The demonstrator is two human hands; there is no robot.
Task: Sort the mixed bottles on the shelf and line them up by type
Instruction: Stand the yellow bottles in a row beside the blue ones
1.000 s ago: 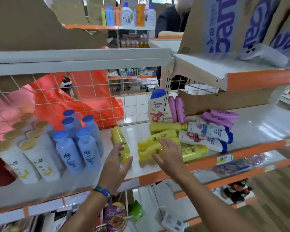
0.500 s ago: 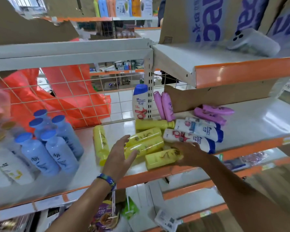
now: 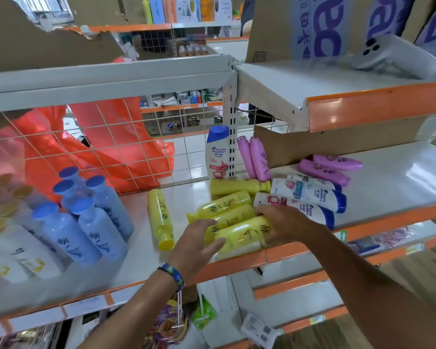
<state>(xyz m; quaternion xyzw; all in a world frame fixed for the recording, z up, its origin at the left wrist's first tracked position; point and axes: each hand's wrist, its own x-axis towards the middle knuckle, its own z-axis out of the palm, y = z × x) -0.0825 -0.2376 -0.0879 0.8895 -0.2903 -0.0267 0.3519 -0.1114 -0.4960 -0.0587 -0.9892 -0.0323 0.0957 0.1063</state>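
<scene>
Yellow bottle (image 3: 239, 234) lies at the shelf (image 3: 388, 182) front edge, pinched end to end between my left hand (image 3: 199, 244) and right hand (image 3: 285, 224), so I judge a slip could roll it off the lip or nudge the loose yellow ones (image 3: 224, 205) behind

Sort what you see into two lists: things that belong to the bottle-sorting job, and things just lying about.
Job:
yellow plastic bottles lying flat
white shampoo bottles with blue caps
purple plastic bottles
light-blue plastic bottles standing upright

Lying about:
grey phone on upper shelf
orange plastic bag behind wire mesh
</scene>
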